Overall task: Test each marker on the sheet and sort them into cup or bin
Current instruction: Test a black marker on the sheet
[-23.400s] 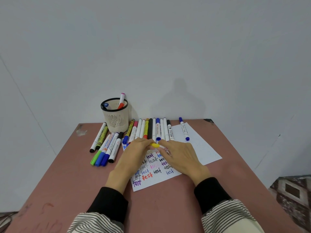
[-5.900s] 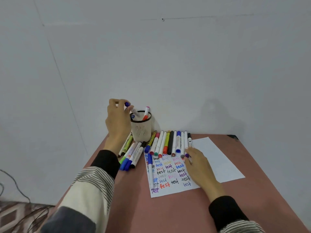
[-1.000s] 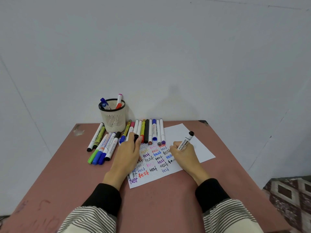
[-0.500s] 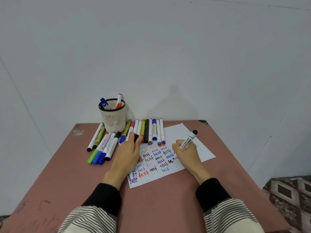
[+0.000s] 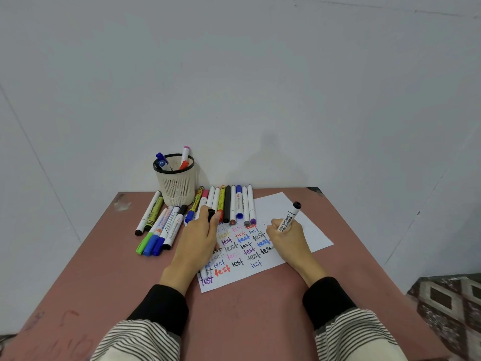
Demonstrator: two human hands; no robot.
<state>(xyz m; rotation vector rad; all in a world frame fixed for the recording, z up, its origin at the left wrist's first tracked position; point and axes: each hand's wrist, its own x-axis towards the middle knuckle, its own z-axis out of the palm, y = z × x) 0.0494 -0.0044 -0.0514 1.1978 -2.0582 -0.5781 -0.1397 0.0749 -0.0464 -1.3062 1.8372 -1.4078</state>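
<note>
Right hand (image 5: 286, 237) gripped a white marker (image 5: 288, 218), fingers curled round the barrel, black end pointing up and away toward the wall. Its tip met the sheet (image 5: 270, 204) at the right edge of the written block, beside an unfinished black "tes". Printing on the barrel read "WHITEBOARD MARKER".

Left hand (image 5: 199, 239) lay palm down on the sheet's left part, covering some words. A black cap (image 5: 211, 214) was pinched at its fingertips.

The sheet lay flat on a reddish table (image 5: 104, 282), covered in rows of "test" in black, blue, red, purple, pink and yellow. Its far right portion was blank.

A row of markers (image 5: 229, 203) lay side by side at the sheet's far edge, caps toward the person, reaching back toward the wall. A second cluster (image 5: 161, 225) lay on the table left of the hand, fanned out with green, blue and black ends near.

The cup (image 5: 177, 182), a cream mesh holder with a dark rim, stood at the table's far edge against the wall, just behind that cluster. Three markers stood in it: blue, red and pink ends up.

Striped sleeves with black cuffs covered both forearms. Patterned floor (image 5: 447, 300) showed at lower right.
</note>
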